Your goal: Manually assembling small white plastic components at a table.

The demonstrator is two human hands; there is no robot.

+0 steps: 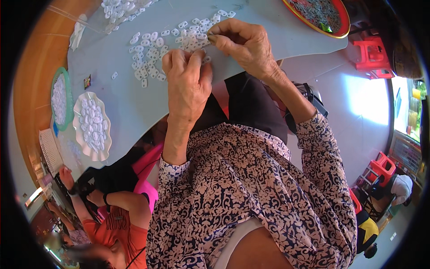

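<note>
White pieces point(192, 43) beside both curled hands point(187, 87)

A smooth, pale blue-grey tabletop point(134, 105) with a curved edge carries small white oval pieces with holes point(144, 71), spread across its middle. At far left lies a dense white heap of small pieces point(118, 12). At far right sits a round red tray with a gold rim point(344, 22), holding thin greyish pieces. At left, a mint-green round basket point(70, 96) and a cream scalloped dish point(99, 155) hold white pieces; a small dark wrapper point(87, 81) lies near them.
</note>
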